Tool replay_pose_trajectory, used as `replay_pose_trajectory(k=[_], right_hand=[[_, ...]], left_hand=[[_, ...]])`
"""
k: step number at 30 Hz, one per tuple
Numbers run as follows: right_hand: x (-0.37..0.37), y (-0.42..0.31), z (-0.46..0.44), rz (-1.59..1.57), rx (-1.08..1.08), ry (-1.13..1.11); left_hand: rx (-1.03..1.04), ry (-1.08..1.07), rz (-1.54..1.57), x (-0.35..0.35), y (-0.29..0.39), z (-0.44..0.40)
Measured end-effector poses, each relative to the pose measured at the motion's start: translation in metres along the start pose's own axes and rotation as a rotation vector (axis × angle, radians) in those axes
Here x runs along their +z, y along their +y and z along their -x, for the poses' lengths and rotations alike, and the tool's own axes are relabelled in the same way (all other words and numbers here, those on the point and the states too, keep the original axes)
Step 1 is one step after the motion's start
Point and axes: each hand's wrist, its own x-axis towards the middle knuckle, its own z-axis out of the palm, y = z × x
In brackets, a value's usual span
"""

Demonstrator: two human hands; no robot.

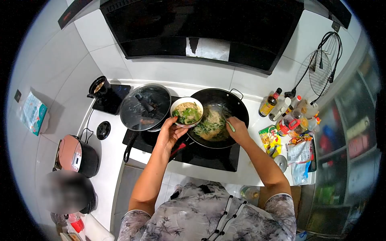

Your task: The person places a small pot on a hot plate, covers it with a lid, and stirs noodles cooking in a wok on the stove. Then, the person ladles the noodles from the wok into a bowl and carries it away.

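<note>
My left hand (172,131) holds a white bowl (186,112) by its rim and underside, just over the left edge of a black wok (237,105). In the bowl lie noodles and green leaves. My right hand (237,129) is closed on the light green handle of a utensil (230,126), whose far end reaches into the wok. Noodles and shredded greens in broth (212,125) fill the wok's bottom. The wok stands on the right part of the black cooktop (217,157).
A lidded pan (145,107) stands left of the wok, its handle toward me. Farther left are a black pot (99,87) and a pink rice cooker (74,154). Bottles (270,102) and food packets (270,139) crowd the right counter. A range hood (201,28) hangs above.
</note>
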Motion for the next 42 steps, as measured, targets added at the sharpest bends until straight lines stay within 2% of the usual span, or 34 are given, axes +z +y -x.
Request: replay_pose_trajectory(k=[3, 5, 6, 8, 9, 11, 15, 17, 18, 20, 26, 34, 38, 40, 42], right_hand=[[-0.005, -0.006, -0.004, -0.117, -0.009, 0.008], [-0.011, -0.007, -0.006, -0.207, 0.122, -0.02], [-0.008, -0.004, -0.005, -0.206, 0.12, -0.022], [0.001, 0.002, -0.002, -0.439, 0.338, -0.059], [-0.002, -0.005, -0.003, -0.44, 0.338, -0.059], [-0.011, -0.02, -0.002, -0.656, 0.625, -0.154], [-0.008, -0.016, 0.006, -0.725, 0.705, -0.139], [-0.003, -0.006, 0.012, -0.504, 0.391, -0.067], [-0.009, -0.009, 0.01, -0.501, 0.394, -0.068], [-0.022, -0.016, 0.008, -0.151, -0.055, 0.078], [-0.057, -0.039, 0.01, -0.052, -0.04, 0.021], [-0.049, -0.059, 0.034, 0.037, 0.0, 0.036], [-0.018, -0.06, 0.042, -0.065, -0.019, 0.035], [-0.004, -0.062, 0.042, -0.183, 0.085, -0.006], [0.002, -0.064, 0.035, -0.192, 0.04, 0.076]], left_hand=[[0.0, 0.004, 0.007, -0.001, 0.0, 0.002], [0.001, 0.003, 0.018, 0.0, 0.001, 0.002], [0.005, 0.005, 0.018, 0.0, 0.002, 0.003], [0.009, 0.008, 0.015, 0.001, 0.004, 0.003], [0.007, 0.014, 0.021, 0.002, 0.004, 0.003], [0.002, 0.021, 0.026, 0.002, 0.005, 0.002], [-0.01, -0.002, 0.016, -0.003, 0.006, -0.002], [-0.034, -0.013, 0.008, -0.005, 0.006, -0.004], [-0.037, -0.014, 0.01, -0.002, 0.007, -0.002], [-0.004, 0.02, 0.0, 0.002, 0.009, 0.003], [-0.013, -0.016, 0.003, -0.001, 0.01, -0.002], [-0.019, -0.052, -0.008, 0.001, 0.012, -0.003], [-0.015, -0.067, -0.006, 0.0, 0.012, -0.004], [-0.021, -0.067, -0.016, 0.0, 0.012, -0.005], [-0.022, -0.068, -0.03, 0.0, 0.012, -0.004]])
